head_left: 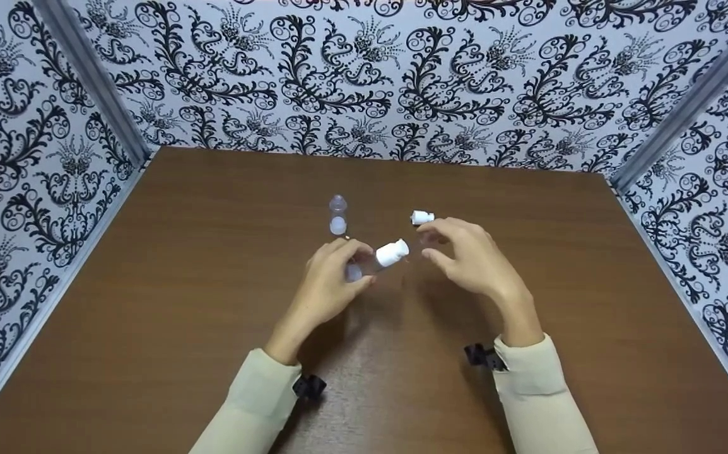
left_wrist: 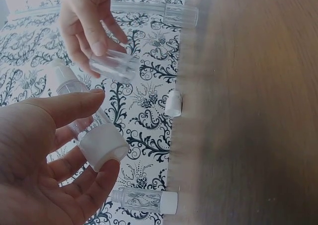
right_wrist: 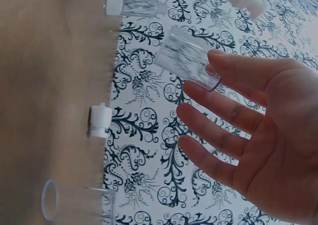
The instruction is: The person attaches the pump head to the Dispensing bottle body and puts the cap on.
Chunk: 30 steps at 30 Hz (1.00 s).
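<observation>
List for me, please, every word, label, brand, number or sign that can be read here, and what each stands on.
There is no readable text in any view.
Pump bottle in the left hand: no lettering visible.
Clear cap in the right hand: none visible.
White pump head and threaded clear bottle on the table: none visible.
Patterned wall: black floral scrollwork only, no letters or numbers.

Bottle (head_left: 380, 256) and clear cap (right_wrist: 185, 58), held apart in the air.
See-through with white top and base, the bottle tilts in the left grip (head_left: 332, 274); the cap, a plain cylinder, slants from the right grip (head_left: 470, 257).
</observation>
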Each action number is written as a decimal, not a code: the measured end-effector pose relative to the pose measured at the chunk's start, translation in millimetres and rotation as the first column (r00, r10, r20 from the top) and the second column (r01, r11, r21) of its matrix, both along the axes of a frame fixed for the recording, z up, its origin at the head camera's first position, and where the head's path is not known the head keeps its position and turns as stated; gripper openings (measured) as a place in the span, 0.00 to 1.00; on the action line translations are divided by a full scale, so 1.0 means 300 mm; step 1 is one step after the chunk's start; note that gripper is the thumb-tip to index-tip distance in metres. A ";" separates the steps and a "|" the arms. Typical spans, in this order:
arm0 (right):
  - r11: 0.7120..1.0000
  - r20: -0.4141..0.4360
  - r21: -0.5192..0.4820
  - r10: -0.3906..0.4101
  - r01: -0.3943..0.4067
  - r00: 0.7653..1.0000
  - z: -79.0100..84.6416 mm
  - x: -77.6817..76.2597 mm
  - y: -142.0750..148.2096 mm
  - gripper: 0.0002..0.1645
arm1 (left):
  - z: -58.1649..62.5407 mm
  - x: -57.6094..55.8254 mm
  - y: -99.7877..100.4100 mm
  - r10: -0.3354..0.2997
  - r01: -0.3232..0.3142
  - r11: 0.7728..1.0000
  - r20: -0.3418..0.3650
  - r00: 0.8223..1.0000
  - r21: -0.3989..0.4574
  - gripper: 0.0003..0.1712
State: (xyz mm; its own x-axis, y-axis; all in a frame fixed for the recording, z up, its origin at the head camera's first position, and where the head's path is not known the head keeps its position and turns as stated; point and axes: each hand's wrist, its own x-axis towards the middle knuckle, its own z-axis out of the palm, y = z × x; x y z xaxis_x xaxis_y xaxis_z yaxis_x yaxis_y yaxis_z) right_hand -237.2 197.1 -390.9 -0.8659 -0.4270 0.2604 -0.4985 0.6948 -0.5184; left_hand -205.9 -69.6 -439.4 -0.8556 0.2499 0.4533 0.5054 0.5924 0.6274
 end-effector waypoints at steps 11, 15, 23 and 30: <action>0.997 -0.098 -0.080 -0.029 0.021 0.995 0.027 0.013 0.007 0.20 | -0.003 -0.002 0.000 -0.003 0.003 1.000 0.014 1.000 0.005 0.20; 0.994 -0.142 -0.105 -0.035 0.020 0.989 0.034 0.015 0.006 0.20 | -0.003 -0.001 0.001 0.000 0.000 1.000 0.015 1.000 0.006 0.20; 0.990 -0.185 -0.136 -0.050 0.025 0.981 0.056 0.030 0.004 0.20 | 0.002 -0.001 0.003 0.014 -0.014 1.000 0.013 1.000 0.005 0.20; 0.990 -0.190 -0.139 -0.053 0.026 0.980 0.071 0.040 -0.001 0.20 | 0.003 -0.001 0.002 0.015 -0.015 1.000 0.016 1.000 -0.006 0.20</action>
